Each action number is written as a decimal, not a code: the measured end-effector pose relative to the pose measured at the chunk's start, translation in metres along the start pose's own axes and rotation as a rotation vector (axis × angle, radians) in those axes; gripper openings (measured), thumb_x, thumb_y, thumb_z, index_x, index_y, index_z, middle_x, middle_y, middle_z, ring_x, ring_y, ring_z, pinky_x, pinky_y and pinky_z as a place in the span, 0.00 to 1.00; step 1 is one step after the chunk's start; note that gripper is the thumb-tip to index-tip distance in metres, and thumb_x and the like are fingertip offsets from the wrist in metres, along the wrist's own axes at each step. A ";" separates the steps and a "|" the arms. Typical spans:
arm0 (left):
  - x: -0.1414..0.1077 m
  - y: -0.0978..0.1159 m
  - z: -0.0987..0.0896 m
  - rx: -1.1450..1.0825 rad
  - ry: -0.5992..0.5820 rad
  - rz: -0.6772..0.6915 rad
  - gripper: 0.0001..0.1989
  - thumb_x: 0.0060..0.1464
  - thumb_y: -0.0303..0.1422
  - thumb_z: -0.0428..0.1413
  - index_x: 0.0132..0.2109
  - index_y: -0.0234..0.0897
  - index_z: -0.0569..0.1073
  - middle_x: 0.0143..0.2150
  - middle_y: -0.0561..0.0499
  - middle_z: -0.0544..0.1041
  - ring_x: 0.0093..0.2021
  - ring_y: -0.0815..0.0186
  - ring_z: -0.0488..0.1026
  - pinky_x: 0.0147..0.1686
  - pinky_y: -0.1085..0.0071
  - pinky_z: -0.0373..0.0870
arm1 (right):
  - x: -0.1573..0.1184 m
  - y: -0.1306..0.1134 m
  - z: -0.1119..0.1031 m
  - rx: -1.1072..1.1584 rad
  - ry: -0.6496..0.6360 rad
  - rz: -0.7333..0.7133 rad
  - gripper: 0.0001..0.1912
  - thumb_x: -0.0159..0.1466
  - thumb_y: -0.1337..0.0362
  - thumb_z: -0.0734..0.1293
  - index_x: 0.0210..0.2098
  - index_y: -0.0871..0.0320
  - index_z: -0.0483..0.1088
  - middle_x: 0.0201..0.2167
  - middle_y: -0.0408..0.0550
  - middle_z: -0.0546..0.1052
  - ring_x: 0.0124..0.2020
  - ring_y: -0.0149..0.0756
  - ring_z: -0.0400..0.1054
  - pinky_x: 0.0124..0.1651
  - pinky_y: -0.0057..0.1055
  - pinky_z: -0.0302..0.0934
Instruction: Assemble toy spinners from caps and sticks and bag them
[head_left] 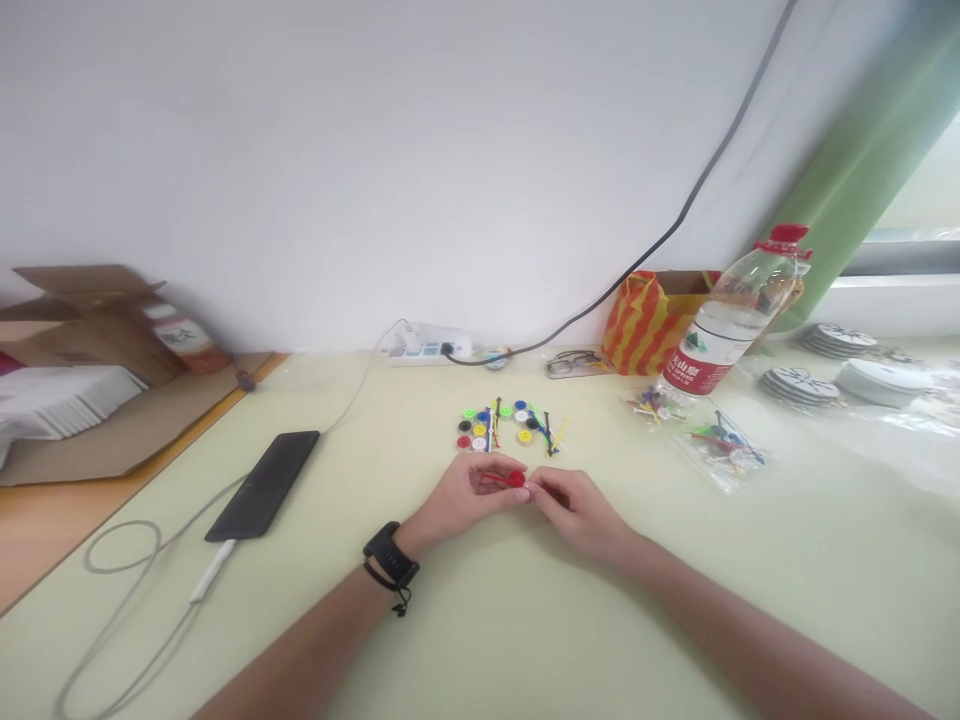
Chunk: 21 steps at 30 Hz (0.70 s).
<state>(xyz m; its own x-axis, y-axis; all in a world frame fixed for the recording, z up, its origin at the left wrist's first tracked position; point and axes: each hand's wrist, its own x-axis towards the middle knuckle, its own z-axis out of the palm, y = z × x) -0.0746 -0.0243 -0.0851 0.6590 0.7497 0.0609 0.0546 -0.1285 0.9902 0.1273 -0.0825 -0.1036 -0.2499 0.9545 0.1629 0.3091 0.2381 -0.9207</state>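
Observation:
Between its thumb and fingers, my left hand (469,497) holds a small red disc (517,479). A thin red stick (491,480) lies inside the same curled fingers; whether it is joined to the disc I cannot tell. My right hand (574,510) is pinched closed at the disc's right edge, and its fingertips hide whatever is in them. Just beyond the hands, several small round pieces (480,430) in green, blue, black, yellow, red and white lie in groups. Thin coloured sticks (551,437) lie beside them.
A black phone (262,485) with a cable lies at left, near a cardboard box (90,320). Along the wall is a power strip (427,347). At right stand a striped bag (637,325) and a water bottle (724,335), with plastic bags of parts (724,445) and stacked white discs (799,388).

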 end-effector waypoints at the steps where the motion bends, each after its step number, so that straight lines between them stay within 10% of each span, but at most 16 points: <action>1: 0.000 0.000 0.001 0.009 0.008 0.008 0.17 0.55 0.39 0.67 0.48 0.34 0.81 0.46 0.42 0.83 0.47 0.56 0.80 0.52 0.60 0.77 | 0.000 0.001 0.001 -0.016 0.011 -0.002 0.18 0.70 0.52 0.62 0.28 0.55 0.67 0.22 0.40 0.63 0.24 0.32 0.54 0.28 0.29 0.47; 21: -0.005 -0.004 0.011 0.205 0.168 0.164 0.09 0.58 0.34 0.62 0.44 0.35 0.81 0.42 0.44 0.83 0.41 0.60 0.80 0.45 0.63 0.79 | 0.000 0.005 0.002 -0.093 0.213 -0.087 0.10 0.70 0.55 0.63 0.38 0.53 0.72 0.33 0.48 0.75 0.31 0.38 0.66 0.32 0.33 0.59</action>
<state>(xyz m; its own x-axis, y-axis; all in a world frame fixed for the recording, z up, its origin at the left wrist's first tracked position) -0.0700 -0.0342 -0.0908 0.5393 0.8026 0.2550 0.1190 -0.3725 0.9204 0.1270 -0.0812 -0.1089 -0.0834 0.9436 0.3204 0.3804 0.3273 -0.8650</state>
